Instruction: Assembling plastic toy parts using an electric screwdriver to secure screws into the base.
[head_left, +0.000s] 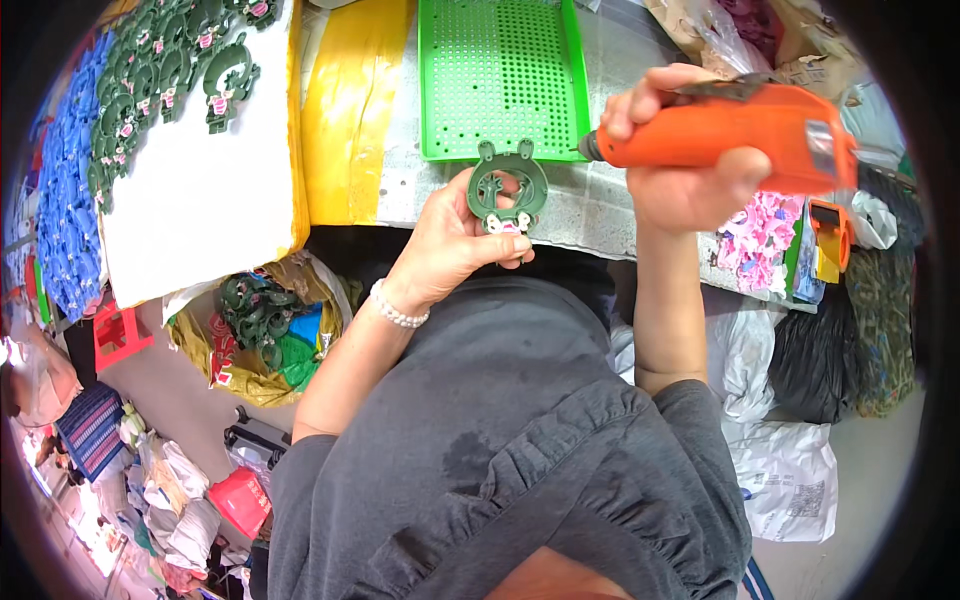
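My left hand [440, 240] pinches a dark green plastic animal-shaped piece [510, 164] by its lower part. The piece has a round hollow ring with two small ears on top, and a pink-and-white detail near my thumb. My right hand [665, 195] is closed around an orange handheld power tool [715, 135], held level above the table edge. Its dark chuck and thin bit point left towards the green piece, apart from it. A bright green perforated tray [573, 90] lies just beyond the piece.
Several similar green pieces [225, 85] lie on a white board [190, 210] at left, beside blue pieces [70, 190]. Pink pieces [762, 235] sit at right, near an orange-and-yellow tape dispenser [829, 240]. Below the board, an open bag [195, 345] holds more green pieces.
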